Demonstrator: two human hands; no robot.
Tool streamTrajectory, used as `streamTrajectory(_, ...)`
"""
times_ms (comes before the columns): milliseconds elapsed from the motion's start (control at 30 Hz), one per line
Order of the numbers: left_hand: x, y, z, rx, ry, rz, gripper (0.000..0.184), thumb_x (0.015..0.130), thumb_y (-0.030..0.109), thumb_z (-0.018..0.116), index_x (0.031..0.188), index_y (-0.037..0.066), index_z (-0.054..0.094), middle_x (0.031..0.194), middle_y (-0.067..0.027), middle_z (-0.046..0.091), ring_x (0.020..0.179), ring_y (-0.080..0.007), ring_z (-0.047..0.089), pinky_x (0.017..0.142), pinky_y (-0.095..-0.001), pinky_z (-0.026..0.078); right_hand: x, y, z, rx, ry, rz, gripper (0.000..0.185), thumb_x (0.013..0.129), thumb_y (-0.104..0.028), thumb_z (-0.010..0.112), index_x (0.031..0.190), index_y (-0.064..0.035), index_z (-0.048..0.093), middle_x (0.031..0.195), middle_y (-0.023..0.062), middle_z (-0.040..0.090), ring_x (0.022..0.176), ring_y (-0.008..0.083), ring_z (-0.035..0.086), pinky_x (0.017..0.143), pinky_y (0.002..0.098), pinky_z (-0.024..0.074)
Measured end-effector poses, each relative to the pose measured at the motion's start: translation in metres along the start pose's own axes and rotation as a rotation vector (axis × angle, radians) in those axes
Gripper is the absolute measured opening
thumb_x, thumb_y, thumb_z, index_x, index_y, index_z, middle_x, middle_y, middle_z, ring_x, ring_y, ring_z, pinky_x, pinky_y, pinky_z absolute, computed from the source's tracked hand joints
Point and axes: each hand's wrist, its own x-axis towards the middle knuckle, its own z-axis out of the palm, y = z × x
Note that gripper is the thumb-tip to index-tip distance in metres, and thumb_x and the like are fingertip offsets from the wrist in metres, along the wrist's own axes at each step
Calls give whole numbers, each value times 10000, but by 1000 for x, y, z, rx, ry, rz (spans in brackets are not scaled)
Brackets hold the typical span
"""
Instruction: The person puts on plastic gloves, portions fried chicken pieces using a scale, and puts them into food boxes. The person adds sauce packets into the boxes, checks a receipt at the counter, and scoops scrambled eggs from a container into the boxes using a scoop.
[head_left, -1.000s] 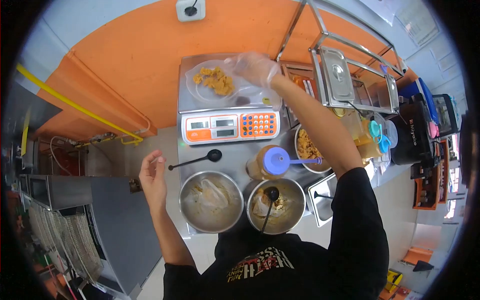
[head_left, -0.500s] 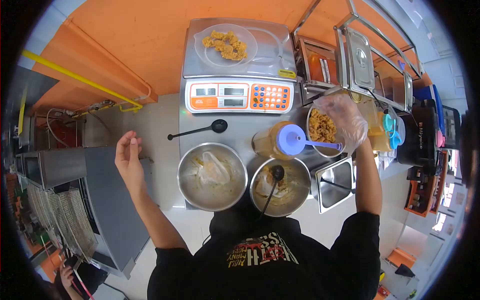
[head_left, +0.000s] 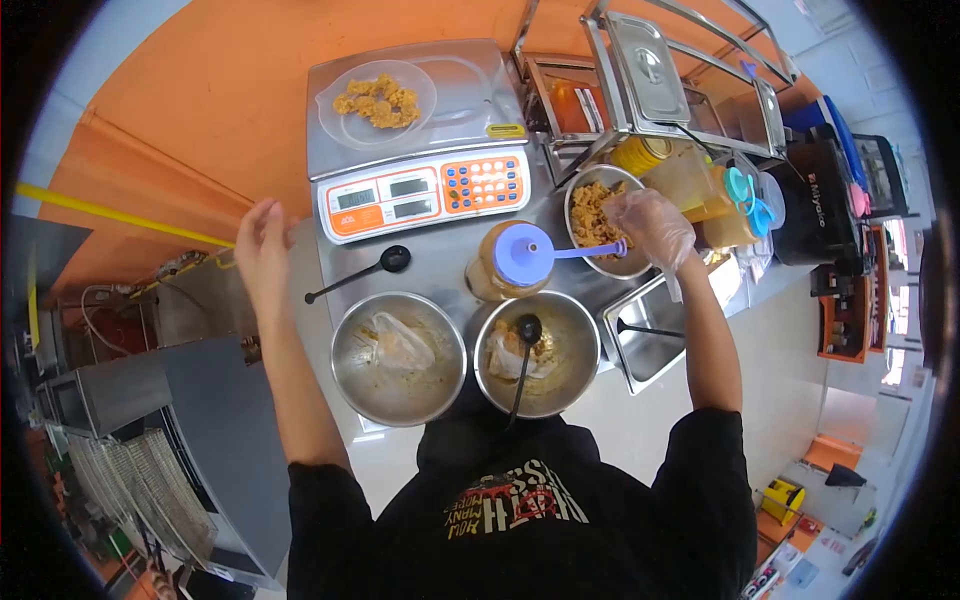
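My left hand (head_left: 266, 250) is bare and raised left of the scale, fingers apart, holding nothing. My right hand (head_left: 652, 226), in a clear plastic glove, reaches into a metal bowl (head_left: 625, 268) of fried pieces (head_left: 594, 212); its fingertips touch or nearly touch them, and whether it grips one is unclear. On the scale (head_left: 424, 195) rests a clear dish (head_left: 425, 100) with several fried pieces (head_left: 380, 102). A jar with a purple lid (head_left: 524, 255) stands beside the bowl. Two steel bowls (head_left: 345, 385) (head_left: 585, 375) sit nearest my body, each containing a crumpled plastic glove or bag.
A black ladle (head_left: 395, 259) lies below the scale. Right of the bowls is a steel tray (head_left: 655, 355). A metal rack (head_left: 590, 50), sauce bottles (head_left: 740, 185) and a black appliance (head_left: 805, 205) stand at the right. A yellow pipe (head_left: 120, 215) runs along the left wall.
My right hand has moved from beside the dish on the scale to the bowl of fried pieces. My left hand has risen. The view has shifted.
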Motion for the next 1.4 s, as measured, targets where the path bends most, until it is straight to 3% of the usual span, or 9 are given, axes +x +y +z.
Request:
streamTrajectory(100, 44, -17, 38, -68, -112, 14, 378, 964, 235, 643, 1244, -7, 565, 1081, -85, 636, 878, -153, 650, 690, -255, 476, -3, -5, -3, -116, 23, -92, 221, 918, -271, 597, 989, -102, 721, 988, 162, 709, 959, 347, 674, 844, 453, 537)
streamTrajectory(233, 68, -18, 73, 52, -130, -15, 431, 941, 241, 663, 1270, 0, 524, 1142, -94, 617, 876, -172, 656, 685, -268, 477, 13, 14, 14, -220, -52, 25, 261, 954, -301, 534, 968, -100, 700, 1003, 167, 693, 960, 362, 663, 844, 461, 526)
streamTrajectory(433, 54, -16, 77, 85, -113, -28, 442, 938, 242, 664, 1281, 11, 509, 1181, -100, 604, 891, -176, 659, 677, -280, 478, 43, -5, 35, -194, -112, 178, 425, 922, -434, 587, 1050, -49, 713, 1040, 220, 700, 989, 359, 687, 896, 449, 530)
streamTrajectory(733, 27, -12, 29, 11, -94, 16, 397, 960, 191, 645, 1293, 19, 514, 1129, -67, 605, 824, -116, 621, 636, -232, 447, 39, 17, 73, -205, 83, 132, 305, 913, -268, 580, 1090, -37, 672, 1035, 192, 689, 994, 355, 677, 858, 444, 549)
streamTrajectory(900, 5, -2, 11, -28, -13, 15, 369, 957, 189, 653, 1263, 15, 542, 1081, -39, 594, 832, -103, 612, 669, -221, 448, 24, 36, 75, 32, 199, 57, 267, 929, -273, 578, 1095, -90, 677, 1100, 182, 655, 1074, 346, 635, 928, 446, 515)
streamTrajectory(1000, 3, -7, 0, -7, 19, -12, 369, 960, 207, 649, 1270, 33, 548, 1108, -34, 599, 873, -108, 622, 705, -239, 459, 24, 34, 65, -67, 22, -178, 253, 920, -269, 606, 1097, -105, 683, 1145, 180, 628, 1107, 348, 608, 961, 448, 490)
streamTrajectory(1133, -1, -14, -10, 13, 34, -31, 367, 963, 226, 644, 1273, 52, 555, 1138, -30, 604, 908, -117, 632, 741, -268, 468, 44, 40, 72, -292, -199, -6, 247, 906, -220, 617, 1098, -78, 680, 1165, 200, 634, 1092, 372, 612, 931, 463, 493)
streamTrajectory(1233, -7, -12, -16, 11, 47, -35, 331, 970, 224, 645, 1251, 65, 573, 1122, -24, 611, 922, -119, 630, 753, -270, 463, 30, 16, 45, -48, 54, 70, 239, 923, -212, 581, 1073, -47, 667, 1095, 228, 662, 1026, 396, 635, 897, 476, 502)
streamTrajectory(1400, -10, -14, -38, -5, 80, -45, 332, 965, 227, 649, 1243, 60, 578, 1136, -20, 609, 948, -126, 631, 778, -278, 467, 15, 8, 20, -120, 27, 95, 232, 926, -180, 544, 1050, -41, 682, 964, 228, 686, 938, 401, 656, 853, 475, 518)
